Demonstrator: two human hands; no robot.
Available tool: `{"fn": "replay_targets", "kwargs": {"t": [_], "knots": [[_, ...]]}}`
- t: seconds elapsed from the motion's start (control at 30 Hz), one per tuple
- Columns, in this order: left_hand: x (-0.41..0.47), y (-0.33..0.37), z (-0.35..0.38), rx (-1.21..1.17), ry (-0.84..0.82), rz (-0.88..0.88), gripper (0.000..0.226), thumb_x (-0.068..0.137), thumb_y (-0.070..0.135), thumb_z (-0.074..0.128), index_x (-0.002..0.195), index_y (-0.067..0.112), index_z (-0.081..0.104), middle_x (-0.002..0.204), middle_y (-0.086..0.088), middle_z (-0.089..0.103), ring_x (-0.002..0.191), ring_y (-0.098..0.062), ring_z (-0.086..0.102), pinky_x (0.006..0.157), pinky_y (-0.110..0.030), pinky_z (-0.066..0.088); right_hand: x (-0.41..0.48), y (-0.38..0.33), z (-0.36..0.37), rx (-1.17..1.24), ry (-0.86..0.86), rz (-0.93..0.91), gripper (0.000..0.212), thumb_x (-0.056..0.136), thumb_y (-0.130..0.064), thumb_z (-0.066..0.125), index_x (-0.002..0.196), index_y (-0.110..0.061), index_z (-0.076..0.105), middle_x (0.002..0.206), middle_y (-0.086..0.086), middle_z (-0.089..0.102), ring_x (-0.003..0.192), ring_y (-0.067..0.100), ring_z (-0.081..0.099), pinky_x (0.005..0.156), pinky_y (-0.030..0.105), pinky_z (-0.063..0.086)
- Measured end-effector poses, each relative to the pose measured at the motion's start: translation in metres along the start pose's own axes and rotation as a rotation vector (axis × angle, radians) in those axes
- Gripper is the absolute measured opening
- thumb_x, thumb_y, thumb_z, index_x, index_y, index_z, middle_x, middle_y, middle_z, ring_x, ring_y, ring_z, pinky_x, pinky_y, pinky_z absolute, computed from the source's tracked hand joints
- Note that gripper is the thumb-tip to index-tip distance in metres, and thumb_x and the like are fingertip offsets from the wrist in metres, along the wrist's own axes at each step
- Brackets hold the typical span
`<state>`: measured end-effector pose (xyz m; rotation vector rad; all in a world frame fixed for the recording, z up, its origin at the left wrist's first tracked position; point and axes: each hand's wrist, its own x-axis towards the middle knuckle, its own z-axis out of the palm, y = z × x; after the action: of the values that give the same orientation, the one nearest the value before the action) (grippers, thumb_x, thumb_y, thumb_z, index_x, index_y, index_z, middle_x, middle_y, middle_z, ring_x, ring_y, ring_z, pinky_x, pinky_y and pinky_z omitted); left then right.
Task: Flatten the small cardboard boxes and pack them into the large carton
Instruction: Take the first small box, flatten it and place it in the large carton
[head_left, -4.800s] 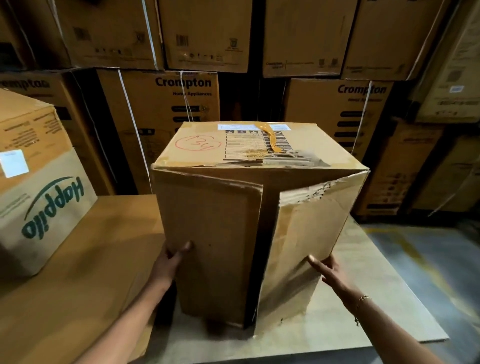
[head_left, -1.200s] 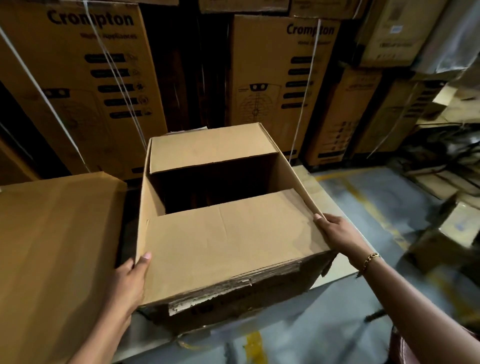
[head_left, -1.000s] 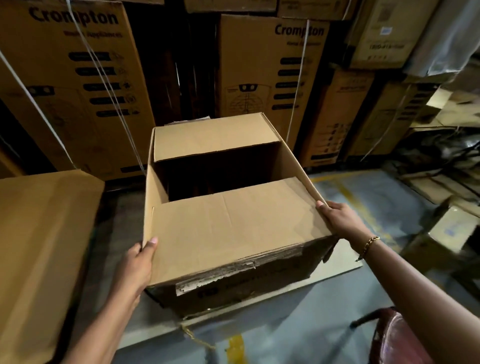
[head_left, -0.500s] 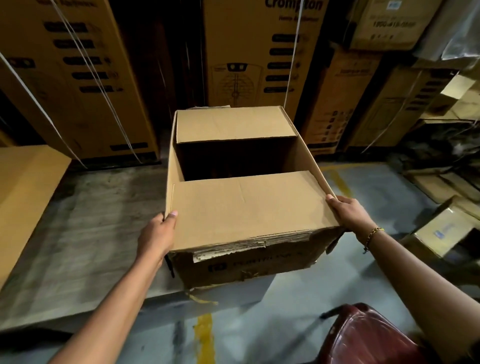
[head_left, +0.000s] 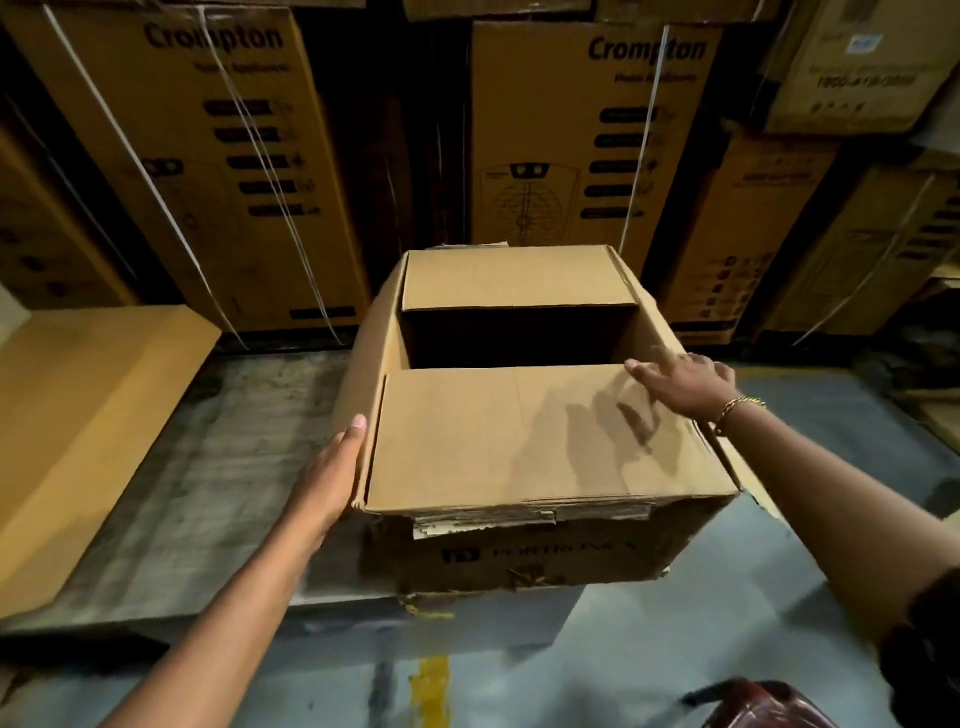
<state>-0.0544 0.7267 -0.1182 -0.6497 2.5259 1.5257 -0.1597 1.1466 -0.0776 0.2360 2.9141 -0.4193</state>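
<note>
Nearest you, a red stool (head_left: 753, 701) shows at the lower right and a yellow line (head_left: 431, 691) runs along the grey floor. Just past them the carton (head_left: 519, 564) sits at the near edge of a low platform (head_left: 208, 467), top open. Your left hand (head_left: 332, 478) lies flat against its left wall, fingers straight and together, gripping nothing. The near flap (head_left: 493, 431) is folded in over the opening, and layered card edges (head_left: 519, 517) show just under its front edge. Your right hand (head_left: 685, 384), bracelet (head_left: 737, 405) at the wrist, is spread wide over the right rim and holds nothing. It is blurred, so you cannot tell whether it touches the rim. Its shadow falls on the near flap. The far flap (head_left: 514, 278) is folded in too, with a dark gap between the flaps. A tan sheet (head_left: 78, 415) lies on the platform's left. Strapped Crompton boxes (head_left: 597, 145) are stacked behind.
</note>
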Motion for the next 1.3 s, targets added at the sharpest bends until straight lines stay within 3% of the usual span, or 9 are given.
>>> {"fn": "replay_targets", "kwargs": {"t": [0.13,0.27,0.4,0.67,0.83,0.93,1.03,1.17,1.3], "knots": [[-0.013,0.010,-0.015,-0.190,-0.064,0.024,0.066,0.102,0.063,0.018,0.126,0.025,0.066,0.141,-0.005,0.053,0.119,-0.018,0.054,0.095,-0.036,0.039,0.003,-0.001,-0.058,0.663,-0.059,0.050,0.054,0.100,-0.055,0.044,0.128,-0.010,0.058,0.077,0.004,0.074,0.076,0.021,0.071,0.072,0.030,0.043],[-0.016,0.010,-0.024,-0.179,-0.097,0.018,0.064,0.100,0.065,0.022,0.120,0.030,0.071,0.152,-0.005,0.046,0.130,-0.020,0.045,0.101,-0.043,0.031,-0.014,0.020,-0.062,0.541,-0.035,0.002,0.041,0.100,-0.051,0.048,0.117,-0.016,0.062,0.110,0.010,0.072,0.103,0.028,0.065,0.095,0.039,0.045],[-0.016,0.010,-0.019,-0.195,-0.109,0.009,0.056,0.093,0.075,0.030,0.108,0.041,0.072,0.149,-0.006,0.049,0.137,-0.026,0.042,0.113,-0.053,0.029,-0.029,0.032,-0.013,0.462,-0.044,0.074,0.062,0.097,-0.062,0.045,0.140,-0.017,0.049,0.137,0.007,0.056,0.126,0.029,0.051,0.107,0.040,0.038],[-0.023,0.024,0.000,-0.162,-0.183,-0.011,0.086,0.077,0.086,0.047,0.140,0.028,0.055,0.141,-0.002,0.058,0.127,-0.025,0.053,0.112,-0.050,0.036,-0.034,0.016,0.012,0.020,0.020,0.004,0.077,0.095,-0.071,0.032,0.155,-0.022,0.029,0.153,0.008,0.046,0.144,0.035,0.033,0.111,0.049,0.025],[-0.033,0.043,-0.002,-0.454,-0.190,-0.126,0.061,0.093,0.065,0.046,0.118,0.011,0.061,0.108,-0.012,0.064,0.094,-0.026,0.061,0.074,-0.036,0.047,-0.024,0.013,0.003,0.695,0.079,0.136,0.085,0.086,-0.072,0.048,0.137,-0.004,0.052,0.111,0.011,0.062,0.096,0.029,0.062,0.084,0.039,0.050],[-0.032,0.044,-0.006,-0.638,-0.150,-0.129,0.060,0.094,0.065,0.043,0.107,0.009,0.061,0.095,-0.011,0.064,0.087,-0.026,0.059,0.073,-0.038,0.046,-0.025,0.018,-0.026,1.196,0.138,0.143,0.071,0.086,-0.069,0.051,0.123,-0.009,0.062,0.097,0.000,0.062,0.079,0.018,0.059,0.073,0.035,0.045],[-0.027,0.035,-0.020,-0.760,-0.090,-0.054,0.053,0.097,0.061,0.042,0.086,0.013,0.061,0.077,-0.004,0.063,0.078,-0.021,0.056,0.077,-0.038,0.042,-0.051,0.039,-0.064,1.443,-0.084,0.028,0.051,0.097,-0.062,0.039,0.107,-0.019,0.063,0.079,-0.003,0.064,0.065,0.013,0.060,0.068,0.032,0.047],[-0.021,0.018,-0.042,-0.533,-0.314,0.091,0.034,0.091,0.049,0.063,0.078,0.019,0.073,0.093,-0.010,0.065,0.091,-0.027,0.058,0.100,-0.052,0.042,-0.087,0.073,-0.085,0.995,-0.419,-0.145,0.060,0.093,-0.053,0.056,0.127,-0.004,0.063,0.112,0.014,0.072,0.103,0.028,0.067,0.090,0.042,0.051],[-0.027,0.018,-0.037,0.387,-0.541,0.292,0.100,0.033,0.093,0.070,0.120,0.045,0.059,0.150,0.000,0.038,0.138,-0.026,0.037,0.115,-0.050,0.033,-0.110,0.071,-0.047,0.090,-0.413,-0.236,0.099,0.060,-0.080,0.072,0.141,-0.027,0.050,0.145,-0.001,0.051,0.127,0.015,0.050,0.107,0.029,0.038]]}}
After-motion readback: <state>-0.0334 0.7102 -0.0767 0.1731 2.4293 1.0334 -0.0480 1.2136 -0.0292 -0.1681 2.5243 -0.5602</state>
